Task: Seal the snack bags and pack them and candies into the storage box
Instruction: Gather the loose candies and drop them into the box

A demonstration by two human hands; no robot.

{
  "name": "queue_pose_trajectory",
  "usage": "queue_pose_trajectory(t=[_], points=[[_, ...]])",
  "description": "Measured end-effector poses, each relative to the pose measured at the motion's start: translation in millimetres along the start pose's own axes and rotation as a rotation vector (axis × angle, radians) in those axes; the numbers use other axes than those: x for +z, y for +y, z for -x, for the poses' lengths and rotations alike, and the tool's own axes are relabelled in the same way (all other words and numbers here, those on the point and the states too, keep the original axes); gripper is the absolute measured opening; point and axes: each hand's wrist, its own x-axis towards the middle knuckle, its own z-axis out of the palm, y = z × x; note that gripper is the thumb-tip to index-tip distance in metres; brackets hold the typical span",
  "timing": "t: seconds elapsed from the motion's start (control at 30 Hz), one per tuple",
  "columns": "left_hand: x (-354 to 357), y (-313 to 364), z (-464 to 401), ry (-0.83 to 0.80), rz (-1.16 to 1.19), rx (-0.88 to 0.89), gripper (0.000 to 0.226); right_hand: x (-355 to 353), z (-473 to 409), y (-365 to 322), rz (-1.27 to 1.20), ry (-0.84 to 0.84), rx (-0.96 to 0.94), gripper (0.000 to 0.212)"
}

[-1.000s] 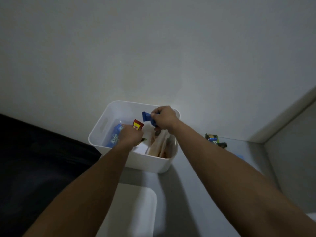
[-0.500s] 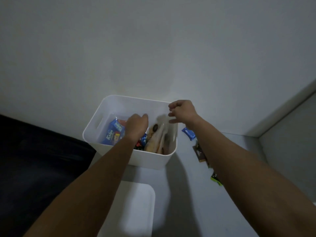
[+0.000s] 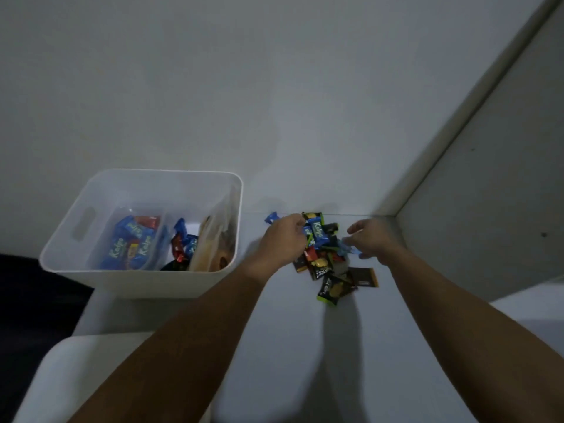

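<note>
A white storage box (image 3: 91, 279) stands at the left on the white surface. Inside it lie a clear bag of blue Kalpa packets (image 3: 131, 245), loose candies (image 3: 183, 245) and upright snack bags (image 3: 213, 242) at its right wall. To the right of the box is a pile of wrapped candies (image 3: 328, 264). My left hand (image 3: 283, 239) reaches into the pile's left side, fingers curled on a blue Kalpa candy (image 3: 316, 232). My right hand (image 3: 370, 239) is at the pile's right side, fingertips pinching a light blue wrapper (image 3: 348, 250).
A white lid or tray (image 3: 91, 377) lies at the near left under my left forearm. A wall corner (image 3: 396, 213) closes in the surface right behind the pile. A single blue candy (image 3: 271, 217) lies apart between box and pile. Dark area at far left.
Both hands have left the box and moved right to the candy pile. The view has shifted right, bringing the pile into the middle.
</note>
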Motion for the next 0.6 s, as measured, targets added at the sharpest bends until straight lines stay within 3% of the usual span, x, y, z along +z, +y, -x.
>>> queue_pose_trajectory(t=[0.1,0.23,0.33,0.43,0.6], points=[[37,-22,-8,-0.108,-0.180,-0.024,0.029,7,-3,33,0.194,-0.041,0.008,0.053],[78,-49,-21,-0.158,-0.348,-0.083,0.066,30,-8,66,0.350,-0.188,0.030,0.089],[98,-57,-27,-0.093,-0.409,-0.111,0.077,53,-10,84,0.436,-0.252,0.027,0.103],[114,-61,-38,-0.043,-0.414,-0.125,0.083,63,-11,91,0.556,-0.159,-0.035,0.096],[130,-63,-46,-0.078,-0.491,-0.168,0.098,53,-25,92,0.498,-0.090,-0.129,0.073]])
